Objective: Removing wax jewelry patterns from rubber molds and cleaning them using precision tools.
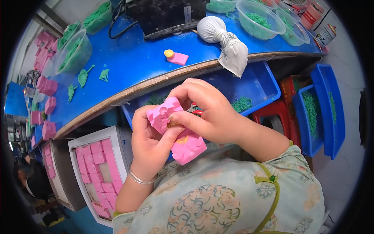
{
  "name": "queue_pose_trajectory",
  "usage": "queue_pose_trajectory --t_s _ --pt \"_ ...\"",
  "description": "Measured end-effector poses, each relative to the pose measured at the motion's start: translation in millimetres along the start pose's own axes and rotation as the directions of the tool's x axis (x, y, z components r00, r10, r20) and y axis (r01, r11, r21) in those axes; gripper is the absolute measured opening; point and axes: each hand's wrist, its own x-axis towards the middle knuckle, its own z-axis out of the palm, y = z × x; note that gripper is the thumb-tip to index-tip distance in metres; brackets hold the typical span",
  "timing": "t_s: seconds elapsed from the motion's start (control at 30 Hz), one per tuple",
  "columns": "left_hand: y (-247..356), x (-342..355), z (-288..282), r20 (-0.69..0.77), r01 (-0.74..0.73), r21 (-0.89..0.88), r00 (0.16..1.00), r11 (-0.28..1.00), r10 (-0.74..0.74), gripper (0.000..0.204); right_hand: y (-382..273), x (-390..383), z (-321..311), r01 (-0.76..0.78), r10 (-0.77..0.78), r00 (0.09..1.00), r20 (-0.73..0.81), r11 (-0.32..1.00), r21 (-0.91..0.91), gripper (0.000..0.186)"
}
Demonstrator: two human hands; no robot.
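Note:
A pink rubber mold (189,151) is in both my hands in front of my chest, folded or pulled open into two parts. Its upper part has a notched, stepped edge, and a yellowish patch shows on the lower part. My left hand (147,142) grips it from the left, thumb pressed near the middle. From the right, my right hand (204,107) holds the upper part, its thumb meeting the left thumb. A small brownish-gold spot shows between the thumbs; I cannot tell what it is. Another pink mold (179,58) with a yellow round end lies on the blue table.
A tied white cloth pouch (232,48) hangs over the table edge. Below is a blue tray (269,93) with green pieces. Clear bowls (260,33) of green pieces and a black machine (167,17) stand behind. At left, a white-framed box (73,156) holds several pink molds.

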Motion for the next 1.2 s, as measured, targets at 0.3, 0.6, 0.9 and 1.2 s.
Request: queue_pose_trajectory --t_s 0.3,0.6,0.9,1.2 --pt "-4 -4 -17 -0.091 0.177 0.15 0.982 0.973 -0.165 0.031 19 19 -5 0.149 -0.225 0.964 -0.14 0.895 -0.42 0.024" --pt "-2 6 -32 0.149 -0.381 0.826 0.859 0.415 0.49 0.036 34 52 -26 -0.162 0.091 0.987 -0.134 0.58 -0.798 0.025" --pt "-4 6 -36 0.194 -0.401 0.83 0.859 0.388 0.473 0.039 24 35 -9 0.113 -0.153 0.976 -0.153 0.963 -0.246 0.018" --pt "2 5 -34 0.286 -0.437 0.849 0.853 0.297 0.436 0.046 3 8 -9 0.459 -0.432 0.888 0.159 0.851 -0.255 0.023"
